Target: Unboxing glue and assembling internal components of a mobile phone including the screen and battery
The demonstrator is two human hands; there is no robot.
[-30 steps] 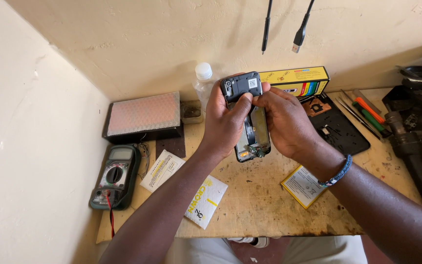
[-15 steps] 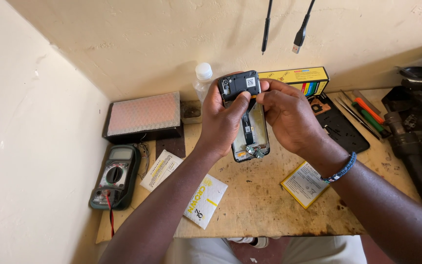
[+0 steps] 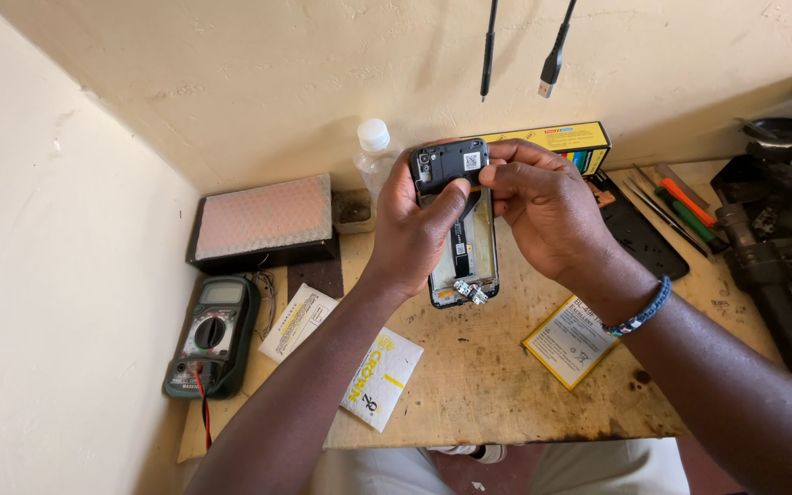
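My left hand [image 3: 419, 229] grips the opened phone [image 3: 463, 240] by its left edge, holding it above the tabletop [image 3: 488, 385], thumb pressed on the dark top cover [image 3: 451, 161]. My right hand [image 3: 543, 206] pinches that cover's right corner. I'd judge it best to keep the frame steady and work the cover gently, sparing the exposed parts beneath. A yellow-labelled battery [image 3: 568, 341] lies just below my right wrist.
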